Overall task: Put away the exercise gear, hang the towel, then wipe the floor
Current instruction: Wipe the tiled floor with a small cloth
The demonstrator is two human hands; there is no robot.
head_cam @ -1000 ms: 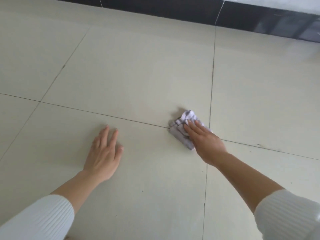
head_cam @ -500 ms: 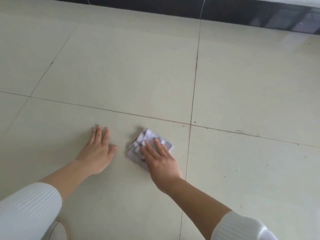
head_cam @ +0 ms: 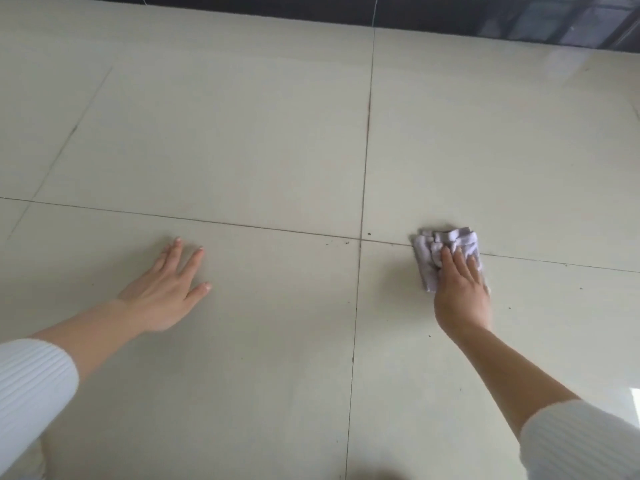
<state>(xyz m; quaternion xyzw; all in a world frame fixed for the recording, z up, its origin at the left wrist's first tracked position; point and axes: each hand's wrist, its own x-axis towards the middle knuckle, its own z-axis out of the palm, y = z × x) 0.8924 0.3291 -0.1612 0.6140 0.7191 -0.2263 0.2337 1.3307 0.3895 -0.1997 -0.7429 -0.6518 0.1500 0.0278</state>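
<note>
Pale, glossy tiled floor, seen from above. Landmark: the grout crossing where four tiles meet, near mid-frame. A crumpled lilac-white cloth lies on the floor to the right of the crossing, near it but apart. It straddles the grout line that runs off rightward from the crossing. The right hand sits on the cloth's near half, right of the crossing and slightly nearer the person. Its grip is not closed: the fingers are straight and laid close together, pressing the cloth flat to the tile. The bunched far edge of the cloth shows beyond the fingertips. The left hand is well to the left of the crossing and a little nearer the person, palm flat on bare tile. Its grip is spread, fingers fanned and thumb out to the side, holding nothing. A few dark specks lie just left of the crossing, along the grout line. The white ribbed left sleeve and right sleeve end partway up the forearms, well back from the crossing on either side. A dark skirting band runs along the floor's far edge, far beyond the crossing.
</note>
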